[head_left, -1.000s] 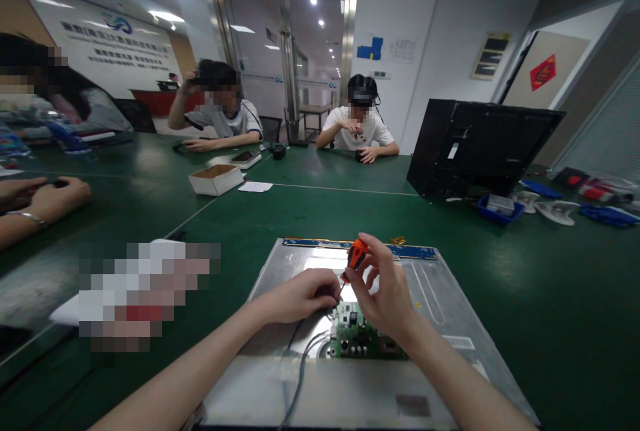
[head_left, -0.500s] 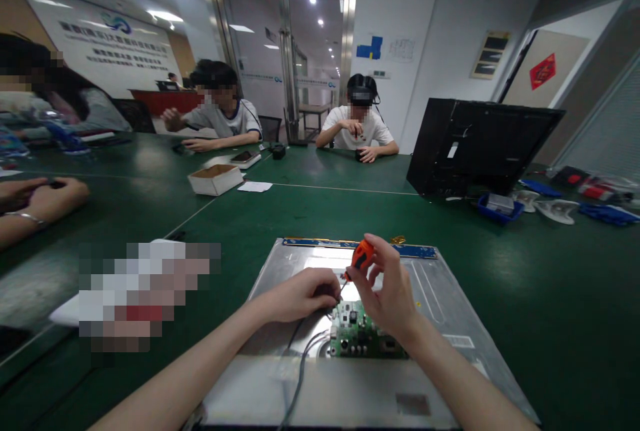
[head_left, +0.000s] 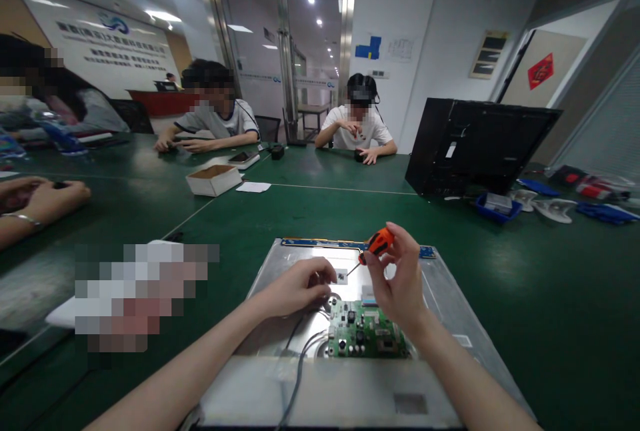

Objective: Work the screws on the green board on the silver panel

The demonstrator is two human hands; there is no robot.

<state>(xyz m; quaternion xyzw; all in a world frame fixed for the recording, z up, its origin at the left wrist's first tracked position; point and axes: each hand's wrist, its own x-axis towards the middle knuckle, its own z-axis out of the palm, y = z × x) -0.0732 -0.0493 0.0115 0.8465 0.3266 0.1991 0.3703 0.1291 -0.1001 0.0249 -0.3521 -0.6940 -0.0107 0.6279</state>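
Note:
A metal display panel (head_left: 270, 384) lies on the green table, with a green circuit board (head_left: 357, 334) on its middle and grey cables (head_left: 300, 371) at the board's left. My right hand (head_left: 400, 277) grips an orange and black screwdriver (head_left: 379, 243) above the panel; its thin shaft points down and left toward a small white label (head_left: 342, 277). Over the panel, up and left of the board, my left hand (head_left: 305, 287) has its fingers curled, and whether anything small is between them cannot be made out.
Beyond the panel stands a black monitor (head_left: 475, 144), with a blue tray (head_left: 499, 208) by its base. An open white box (head_left: 214, 181) sits left of centre. Other people sit around the table; one person's hands (head_left: 55, 201) are at the left edge.
My right hand has moved right with the screwdriver, whose tip has come away from the board's upper left corner. My left hand has shifted slightly left. More of the board shows.

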